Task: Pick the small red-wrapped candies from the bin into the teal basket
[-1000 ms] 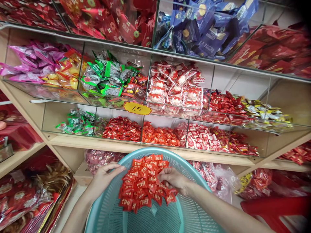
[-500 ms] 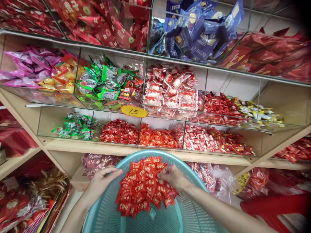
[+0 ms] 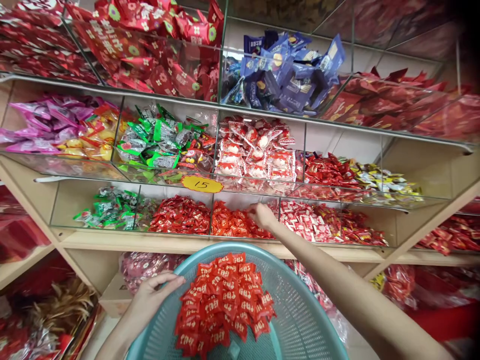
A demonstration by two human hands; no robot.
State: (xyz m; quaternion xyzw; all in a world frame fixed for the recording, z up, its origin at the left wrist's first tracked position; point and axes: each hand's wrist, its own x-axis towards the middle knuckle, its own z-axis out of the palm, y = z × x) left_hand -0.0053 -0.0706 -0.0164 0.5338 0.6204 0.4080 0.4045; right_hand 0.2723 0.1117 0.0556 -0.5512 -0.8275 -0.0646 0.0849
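A teal plastic basket stands before me, with a heap of red wrapped candies inside. My left hand grips the basket's left rim, thumb and fingers over the edge. Beyond the basket, my right hand reaches into a low shelf compartment of orange-red wrapped candies. Its fingers are bent down against the candies, and whatever is between them is hidden.
Clear dividers split the shelves into bins. Beside the reached bin lie darker red candies and pink-and-white candies. A yellow price tag marked 15 hangs from the shelf edge above. Blue packets fill a higher bin.
My right hand has moved from the candies in the basket up and forward into the shelf bin. My left hand stays on the rim. The view has tilted up slightly.
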